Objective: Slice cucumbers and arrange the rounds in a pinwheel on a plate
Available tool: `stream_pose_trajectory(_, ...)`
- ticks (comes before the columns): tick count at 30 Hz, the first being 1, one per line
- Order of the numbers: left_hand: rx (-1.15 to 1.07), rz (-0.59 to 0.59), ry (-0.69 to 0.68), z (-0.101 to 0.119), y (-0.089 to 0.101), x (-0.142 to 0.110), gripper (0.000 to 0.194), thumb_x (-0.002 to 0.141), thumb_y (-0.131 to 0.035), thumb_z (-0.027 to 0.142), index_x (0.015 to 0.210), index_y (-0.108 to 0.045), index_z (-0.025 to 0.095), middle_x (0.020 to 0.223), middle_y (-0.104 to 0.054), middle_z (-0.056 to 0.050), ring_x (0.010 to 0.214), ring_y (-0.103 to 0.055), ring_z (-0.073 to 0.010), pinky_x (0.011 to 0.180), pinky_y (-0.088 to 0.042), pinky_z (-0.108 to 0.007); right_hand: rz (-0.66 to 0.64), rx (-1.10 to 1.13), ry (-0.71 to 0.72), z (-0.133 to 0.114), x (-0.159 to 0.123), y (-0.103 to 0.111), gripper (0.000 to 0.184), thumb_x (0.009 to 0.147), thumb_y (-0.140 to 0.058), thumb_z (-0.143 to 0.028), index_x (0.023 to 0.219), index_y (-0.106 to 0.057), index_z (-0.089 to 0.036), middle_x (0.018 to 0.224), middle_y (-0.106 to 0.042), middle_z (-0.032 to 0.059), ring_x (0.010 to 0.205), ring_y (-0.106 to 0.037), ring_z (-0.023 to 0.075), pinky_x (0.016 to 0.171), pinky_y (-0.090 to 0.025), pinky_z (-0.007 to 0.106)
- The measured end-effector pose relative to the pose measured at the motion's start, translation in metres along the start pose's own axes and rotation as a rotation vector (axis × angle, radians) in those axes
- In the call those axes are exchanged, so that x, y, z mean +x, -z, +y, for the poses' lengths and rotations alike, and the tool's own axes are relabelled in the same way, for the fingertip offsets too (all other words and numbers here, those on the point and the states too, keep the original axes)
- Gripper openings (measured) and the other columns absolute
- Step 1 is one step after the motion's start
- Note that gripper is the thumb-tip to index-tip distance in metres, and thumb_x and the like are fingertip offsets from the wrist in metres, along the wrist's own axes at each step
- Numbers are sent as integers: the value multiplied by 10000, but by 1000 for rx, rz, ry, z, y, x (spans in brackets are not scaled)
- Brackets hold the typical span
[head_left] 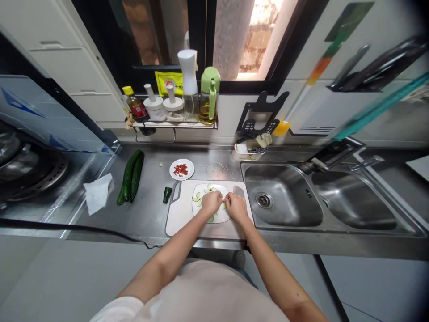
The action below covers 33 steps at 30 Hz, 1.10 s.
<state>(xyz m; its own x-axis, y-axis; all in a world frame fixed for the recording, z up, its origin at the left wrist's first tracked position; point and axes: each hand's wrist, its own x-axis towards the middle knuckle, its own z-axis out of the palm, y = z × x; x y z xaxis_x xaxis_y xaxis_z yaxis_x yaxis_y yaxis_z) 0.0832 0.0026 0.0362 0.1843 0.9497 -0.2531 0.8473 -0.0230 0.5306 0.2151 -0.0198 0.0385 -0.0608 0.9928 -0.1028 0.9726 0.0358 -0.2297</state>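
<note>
On a white cutting board [179,219] with a grey rim lies a white, dark-edged plate [201,215]. Thin cucumber slices [197,199] form small fan-like groups around it. Above the plate's right half, my left hand [212,203] is closed in a pinch, its fingertips close to those of my right hand. What it holds is too small to make out. My right hand [235,206] also pinches, with a pale green slice showing at its fingertips. Left of the board lies a dark green cucumber end [167,195]. A small white dish [182,175] behind the board holds chopped red bits [181,170].
Two whole cucumbers [131,176] and a white paper towel [98,193] lie at the left, near the stove [36,174]. A double sink [283,197] adjoins the board's right. Behind, a rack [197,126] carries bottles and jars. A black cable [83,228] runs along the front edge.
</note>
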Motion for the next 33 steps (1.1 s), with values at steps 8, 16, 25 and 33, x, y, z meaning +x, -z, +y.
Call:
stream_pose_trajectory(8, -184, 96, -14, -10, 14, -8, 140, 806, -560, 258, 903, -658, 239, 858, -701, 1, 813, -627, -149, 731, -423, -235, 75, 100, -11, -7, -7, 5, 205, 912, -428, -289, 933, -610, -197, 889, -659, 51, 839, -530, 183, 722, -256, 278)
stream_pose_trajectory(16, -266, 188, 77, -59, 47, -3, 150, 772, -596, 271, 900, -661, 224, 823, -689, 6, 745, -607, -131, 678, -408, -217, 120, 247, 44, -16, -33, 15, 253, 913, -389, -307, 919, -617, -196, 791, -650, 45, 805, -551, 184, 699, -288, 267)
stream_pose_trajectory(25, -144, 287, 201, -122, 87, 18, 180, 800, -551, 305, 915, -660, 219, 816, -679, -8, 763, -596, -149, 695, -403, -222, 147, 310, 134, -18, -54, 20, 254, 911, -391, -316, 878, -614, -199, 757, -639, 37, 753, -544, 177, 707, -315, 274)
stream_pose_trajectory(33, 31, 283, 336, -150, 109, 46, 196, 830, -525, 302, 951, -672, 260, 916, -700, -34, 890, -610, -197, 757, -412, -256, 159, 330, 130, -17, -52, 23, 263, 911, -388, -327, 873, -615, -198, 766, -642, 51, 758, -543, 186, 713, -341, 282)
